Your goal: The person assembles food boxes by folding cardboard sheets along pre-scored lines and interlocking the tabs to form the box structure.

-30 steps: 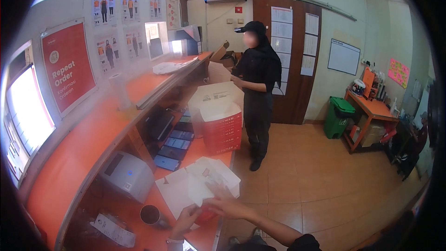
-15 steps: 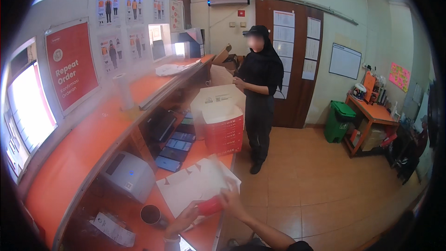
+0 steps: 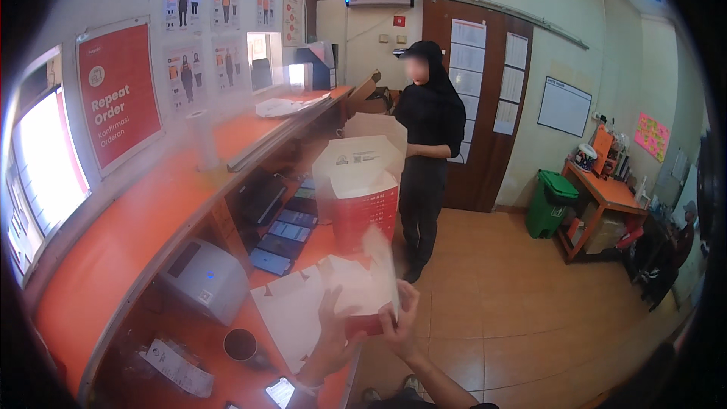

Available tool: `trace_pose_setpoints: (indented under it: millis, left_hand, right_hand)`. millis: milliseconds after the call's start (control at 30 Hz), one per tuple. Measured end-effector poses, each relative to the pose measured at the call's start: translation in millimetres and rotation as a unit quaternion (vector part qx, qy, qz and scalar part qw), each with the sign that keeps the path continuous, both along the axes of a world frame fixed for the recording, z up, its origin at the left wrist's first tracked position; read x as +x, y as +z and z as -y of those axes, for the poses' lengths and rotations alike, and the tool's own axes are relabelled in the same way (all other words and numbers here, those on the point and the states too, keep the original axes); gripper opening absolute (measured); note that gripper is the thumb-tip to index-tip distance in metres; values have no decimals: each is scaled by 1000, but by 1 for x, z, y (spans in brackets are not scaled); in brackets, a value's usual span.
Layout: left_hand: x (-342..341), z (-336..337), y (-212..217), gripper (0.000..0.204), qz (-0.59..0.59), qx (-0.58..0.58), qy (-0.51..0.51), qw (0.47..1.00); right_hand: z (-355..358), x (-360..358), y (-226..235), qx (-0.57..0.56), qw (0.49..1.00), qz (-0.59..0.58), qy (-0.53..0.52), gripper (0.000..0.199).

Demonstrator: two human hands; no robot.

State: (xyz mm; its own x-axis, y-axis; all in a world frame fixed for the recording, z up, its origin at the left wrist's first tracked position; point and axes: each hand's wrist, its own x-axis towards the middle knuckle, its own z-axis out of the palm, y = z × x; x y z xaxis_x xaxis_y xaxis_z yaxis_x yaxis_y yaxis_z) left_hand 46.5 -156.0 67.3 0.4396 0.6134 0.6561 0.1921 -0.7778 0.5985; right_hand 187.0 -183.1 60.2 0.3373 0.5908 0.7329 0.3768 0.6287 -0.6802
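Observation:
Both my hands hold a partly folded cardboard box (image 3: 365, 324), red outside and cream-white inside, over the front edge of the orange desk. My left hand (image 3: 333, 333) grips its left side, the fingers lying along the wall. At the near right corner my right hand (image 3: 404, 326) pinches the red side, below an upright, blurred flap. Underneath, flat white box blanks (image 3: 284, 307) lie on the desk. Beyond them stands a tall stack of nested red boxes (image 3: 365, 216) with cream lids folded open.
A grey printer (image 3: 206, 280), several phones (image 3: 288, 236), a dark cup (image 3: 241, 344), a paper slip (image 3: 178, 367) and a lit phone (image 3: 280, 392) are on the desk. A person in black (image 3: 428, 136) stands behind the stack. A green bin (image 3: 549, 204) stands at the right.
The box in my hands has opened out, its white inside and raised flap now showing. My left hand has moved up along its side. The other person's hand has lowered behind the stack.

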Motion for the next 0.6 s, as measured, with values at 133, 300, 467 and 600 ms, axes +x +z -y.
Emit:
trace_pose_setpoints:
  millis: [133, 300, 467, 600]
  left_hand:
    - [0, -13, -13, 52, 237, 8, 109, 965]
    - [-36, -47, -33, 53, 267, -216, 109, 933]
    - [-49, -44, -2, 14, 42, 23, 229, 972]
    - [-59, -25, 19, 12, -144, 152, 118, 971]
  right_hand:
    - [-10, 47, -38, -54, 984, -169, -9, 13]
    - [-14, 29, -23, -95, 806, -536, 234, 18]
    - [-50, 40, -98, -122, 882, -453, -41, 25]
    - [-50, 31, -65, -94, 986, -16, -135, 23]
